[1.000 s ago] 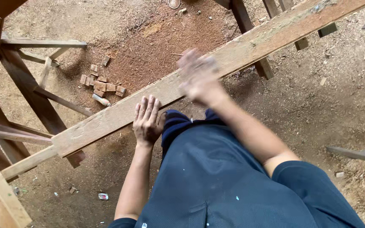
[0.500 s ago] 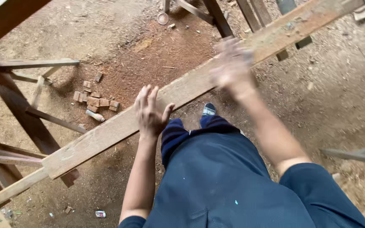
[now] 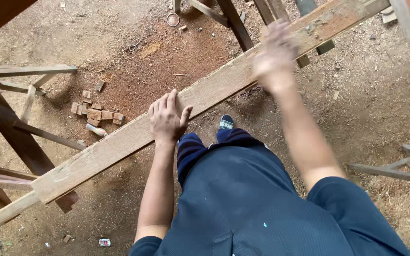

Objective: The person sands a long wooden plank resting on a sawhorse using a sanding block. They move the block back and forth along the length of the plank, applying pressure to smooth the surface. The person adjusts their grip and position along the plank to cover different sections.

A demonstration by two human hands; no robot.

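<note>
A long rough wooden plank runs diagonally from lower left to upper right in front of me. My left hand lies flat on its near edge, fingers spread, holding nothing. My right hand is blurred by motion over the plank farther to the upper right, palm down on or just above the wood; its fingers look apart. Below the plank I see my dark blue clothing and one foot in a sandal on the dirt floor.
Wooden trestle legs and braces stand at the left, more timber frames at the top. Small wood offcuts lie on the sawdust-covered ground. Another wooden frame sits at the right edge.
My right hand has slid up the plank toward the upper right. My left hand has stayed flat on the plank, fingers spreading slightly.
</note>
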